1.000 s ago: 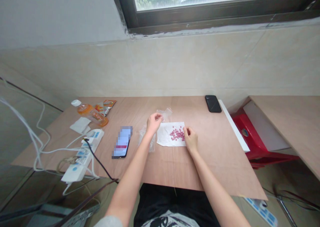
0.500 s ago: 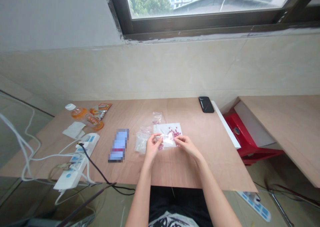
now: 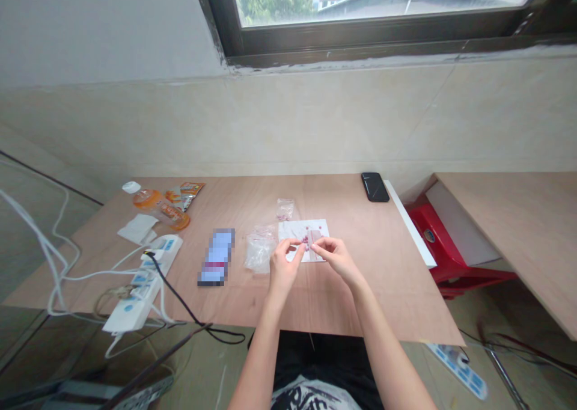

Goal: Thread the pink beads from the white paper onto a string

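Observation:
A small clear zip bag (image 3: pixel 314 237) with a reddish seal line is held between my two hands over a white sheet (image 3: pixel 285 228). My left hand (image 3: pixel 285 269) pinches at its left side, thumb and index fingertips close together. On the right side, my right hand (image 3: pixel 337 258) pinches the bag near the seal. Small pink-red beads (image 3: pixel 305 240) show between the fingertips; whether they lie in the bag or on the sheet is unclear. A few more beads lie scattered toward the sheet's far edge.
Left of the sheet lie clear plastic bags (image 3: pixel 260 250); behind it is a small bag (image 3: pixel 285 208) with beads. A phone (image 3: pixel 217 257), power strip (image 3: pixel 144 284), orange drink bottle (image 3: pixel 161 208), tissue (image 3: pixel 137 228) and snack packet (image 3: pixel 189 193) are left. A black phone (image 3: pixel 375 187) lies back right.
Both hands have shifted slightly, and the bag has turned so its seal line runs nearly upright between them. Fewer beads are visible on the sheet. The view has moved a little.

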The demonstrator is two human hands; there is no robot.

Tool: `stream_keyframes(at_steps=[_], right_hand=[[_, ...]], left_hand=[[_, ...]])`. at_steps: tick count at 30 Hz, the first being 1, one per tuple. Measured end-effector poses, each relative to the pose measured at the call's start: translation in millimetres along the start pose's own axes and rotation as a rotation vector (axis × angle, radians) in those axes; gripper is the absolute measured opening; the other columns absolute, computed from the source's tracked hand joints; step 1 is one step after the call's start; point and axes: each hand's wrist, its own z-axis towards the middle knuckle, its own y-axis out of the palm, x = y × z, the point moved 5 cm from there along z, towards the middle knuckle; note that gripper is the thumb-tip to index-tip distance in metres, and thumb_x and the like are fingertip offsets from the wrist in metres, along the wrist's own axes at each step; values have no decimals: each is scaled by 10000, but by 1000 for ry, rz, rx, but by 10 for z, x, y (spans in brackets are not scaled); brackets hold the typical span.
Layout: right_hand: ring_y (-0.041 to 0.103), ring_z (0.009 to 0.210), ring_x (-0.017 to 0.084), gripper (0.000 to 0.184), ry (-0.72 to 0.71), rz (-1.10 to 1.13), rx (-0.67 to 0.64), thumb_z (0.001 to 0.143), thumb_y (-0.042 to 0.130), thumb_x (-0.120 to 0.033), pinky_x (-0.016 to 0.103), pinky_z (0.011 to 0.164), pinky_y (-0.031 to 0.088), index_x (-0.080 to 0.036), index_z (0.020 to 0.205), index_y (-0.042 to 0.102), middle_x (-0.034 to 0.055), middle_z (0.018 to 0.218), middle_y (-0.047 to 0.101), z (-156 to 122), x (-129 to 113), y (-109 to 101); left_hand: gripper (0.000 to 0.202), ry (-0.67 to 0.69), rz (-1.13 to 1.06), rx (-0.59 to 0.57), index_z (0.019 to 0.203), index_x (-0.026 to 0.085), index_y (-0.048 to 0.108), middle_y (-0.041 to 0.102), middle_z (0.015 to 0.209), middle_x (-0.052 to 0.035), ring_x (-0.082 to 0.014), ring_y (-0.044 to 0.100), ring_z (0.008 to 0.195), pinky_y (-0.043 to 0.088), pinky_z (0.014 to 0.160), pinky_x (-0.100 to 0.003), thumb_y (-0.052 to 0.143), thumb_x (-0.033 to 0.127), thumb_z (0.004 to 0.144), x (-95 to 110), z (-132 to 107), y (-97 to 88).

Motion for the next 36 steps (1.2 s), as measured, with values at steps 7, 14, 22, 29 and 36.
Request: stream_keyframes(at_steps=[7,14,22,29,36], right_hand=[[429,520,95,266,-150,-187,-15,785,613,-404,220,498,313,-152,706,642,-14,567,531,-55,-126,110],[575,653,144,265,-146,-263,-68,825,577,-394,230,558,395,-156,783,685,42,724,673,-87,-154,134],[548,605,130,305,-150,-336,-180,847,552,-403,226,545,379,-161,714,681,32,689,661,-81,-232,132],[555,626,134,299,-130,-326,-214,848,559,-400,229,558,375,-155,730,683,34,706,662,-56,-221,106],[538,614,125,287,-136,-284,-184,850,553,-399,224,548,370,-154,742,656,24,692,647,-63,-234,116]], left_hand=[[248,-135,-199,-60,896,161,627,703,867,-72,-183,671,812,526,759,-299,596,387,799,71,-120,114],[236,-133,-194,-136,901,160,658,710,910,-81,-193,672,848,524,786,-306,578,364,813,-18,-101,82],[254,-92,-166,-219,852,160,673,711,848,-57,-179,664,791,511,740,-282,530,369,841,41,-73,53],[268,-102,-166,-253,878,160,678,713,869,-59,-184,664,809,512,749,-287,523,375,846,38,-63,53],[305,-134,-300,-296,984,149,671,693,1025,-100,-214,651,929,518,796,-313,580,382,810,-32,-58,85]])
